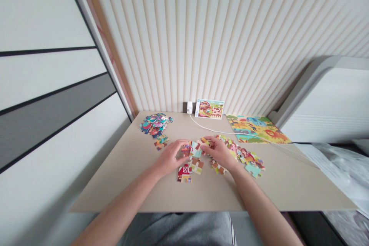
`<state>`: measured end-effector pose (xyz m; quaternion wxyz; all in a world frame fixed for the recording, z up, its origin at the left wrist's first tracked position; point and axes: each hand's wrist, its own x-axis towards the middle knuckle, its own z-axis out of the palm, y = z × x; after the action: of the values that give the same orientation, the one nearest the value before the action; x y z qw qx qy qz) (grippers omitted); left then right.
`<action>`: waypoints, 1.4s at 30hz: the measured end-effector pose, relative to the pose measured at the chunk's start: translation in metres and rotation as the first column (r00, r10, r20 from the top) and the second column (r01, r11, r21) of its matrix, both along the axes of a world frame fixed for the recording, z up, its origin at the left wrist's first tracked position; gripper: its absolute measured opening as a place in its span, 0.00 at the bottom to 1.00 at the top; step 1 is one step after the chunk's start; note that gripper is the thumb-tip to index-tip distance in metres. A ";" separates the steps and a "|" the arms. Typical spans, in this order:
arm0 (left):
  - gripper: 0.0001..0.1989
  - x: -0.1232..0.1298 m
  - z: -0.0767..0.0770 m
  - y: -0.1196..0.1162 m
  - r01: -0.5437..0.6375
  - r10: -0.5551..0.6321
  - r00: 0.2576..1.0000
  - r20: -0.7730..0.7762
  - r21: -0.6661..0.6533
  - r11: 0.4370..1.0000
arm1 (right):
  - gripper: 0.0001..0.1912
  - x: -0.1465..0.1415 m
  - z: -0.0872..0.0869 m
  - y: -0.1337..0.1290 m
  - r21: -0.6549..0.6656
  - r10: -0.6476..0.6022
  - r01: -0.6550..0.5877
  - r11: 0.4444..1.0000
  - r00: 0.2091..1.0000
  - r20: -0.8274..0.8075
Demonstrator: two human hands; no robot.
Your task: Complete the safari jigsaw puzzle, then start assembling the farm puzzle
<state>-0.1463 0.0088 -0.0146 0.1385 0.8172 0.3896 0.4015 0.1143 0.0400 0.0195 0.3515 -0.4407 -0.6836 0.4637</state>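
While the left hand (170, 157) and right hand (217, 152) curve their fingers (184, 147) half-closed over jigsaw pieces (191, 165), any grip is unclear; a loose heap (155, 125) lies left of the picture card (209, 108), one animal puzzle (256, 130) right of it.

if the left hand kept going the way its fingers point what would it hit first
The left hand would likely meet the puzzle pieces at its fingertips first, before the right hand, though depth is unclear.
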 end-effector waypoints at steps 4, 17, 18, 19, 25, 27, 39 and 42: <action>0.26 -0.001 -0.003 0.002 0.029 -0.028 0.999 -0.040 0.018 0.999 | 0.26 -0.004 -0.002 -0.001 -0.018 0.011 -0.011 1.000 1.000 -0.016; 0.14 -0.003 0.000 0.005 -0.068 0.069 0.997 -0.022 0.045 0.997 | 0.22 0.004 -0.001 0.007 0.095 -0.137 0.143 0.985 0.988 -0.069; 0.14 -0.004 -0.001 0.006 -0.087 0.087 0.996 -0.012 0.044 0.995 | 0.22 0.006 -0.001 0.008 0.113 -0.182 0.187 0.976 0.982 -0.057; 0.13 -0.004 -0.001 0.007 -0.108 0.109 0.994 0.000 0.043 0.993 | 0.23 0.008 -0.002 0.009 0.132 -0.230 0.232 0.964 0.973 -0.025; 0.12 -0.006 -0.005 0.011 -0.188 0.188 0.981 0.044 0.004 0.982 | 0.26 0.008 -0.014 0.012 0.294 -0.222 0.135 0.946 0.932 0.286; 0.13 -0.006 -0.007 0.013 -0.195 0.196 0.980 0.045 -0.015 0.981 | 0.24 0.003 -0.017 0.011 0.359 -0.142 0.023 0.933 0.940 0.310; 0.13 -0.007 -0.011 0.014 -0.204 0.203 0.979 -0.017 -0.079 0.976 | 0.13 0.062 -0.010 -0.002 0.612 -0.472 0.213 0.761 0.830 0.297; 0.13 -0.008 -0.014 0.015 -0.201 0.200 0.980 -0.025 -0.074 0.977 | 0.14 0.085 -0.023 -0.024 0.667 -0.534 0.218 0.712 0.785 0.313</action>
<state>-0.1539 0.0242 -0.0283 0.1250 0.7714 0.4862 0.3910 0.1993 0.0162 -0.0039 0.3786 -0.5421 -0.7501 0.0129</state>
